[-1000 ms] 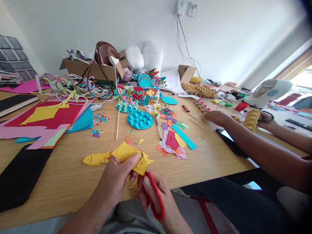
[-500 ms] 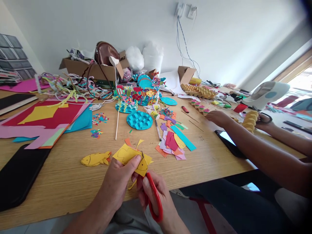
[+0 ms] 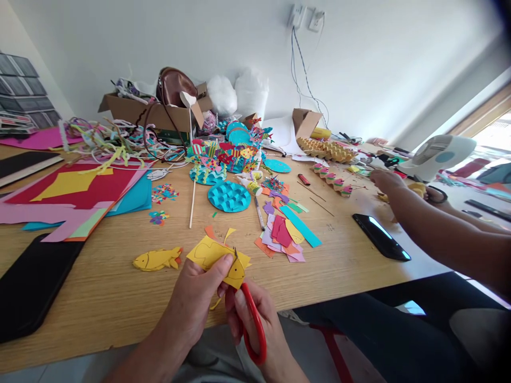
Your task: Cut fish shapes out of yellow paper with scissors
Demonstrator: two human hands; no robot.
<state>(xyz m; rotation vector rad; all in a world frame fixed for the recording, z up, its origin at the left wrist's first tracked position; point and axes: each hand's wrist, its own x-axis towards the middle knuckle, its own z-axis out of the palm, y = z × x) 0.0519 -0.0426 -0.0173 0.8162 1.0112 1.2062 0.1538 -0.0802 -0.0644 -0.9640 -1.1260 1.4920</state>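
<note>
My left hand [image 3: 199, 292] pinches a yellow sheet [image 3: 207, 252] with a fish outline drawn on it, thumb on top. My right hand [image 3: 259, 319] is closed round the handles of red scissors [image 3: 257, 332]. The scissor blades lie at the sheet, beside the drawn fish head with its eye dot. A yellow cut-out fish [image 3: 157, 259] rests on the table to the left of my hands. Right of the sheet lies a pile of paper scraps [image 3: 281, 231] in pink, purple, orange and yellow.
A black phone [image 3: 35, 282] lies at left; another phone [image 3: 381, 238] lies at right, near another person's arm [image 3: 439, 223]. Blue discs [image 3: 229, 197], a wooden stick [image 3: 192, 205], glue bottles [image 3: 251, 185] and coloured sheets [image 3: 99, 197] lie further back.
The other person's near hand has moved right and away, off the pink and yellow strip, and more of the right phone shows. My hands have barely moved.
</note>
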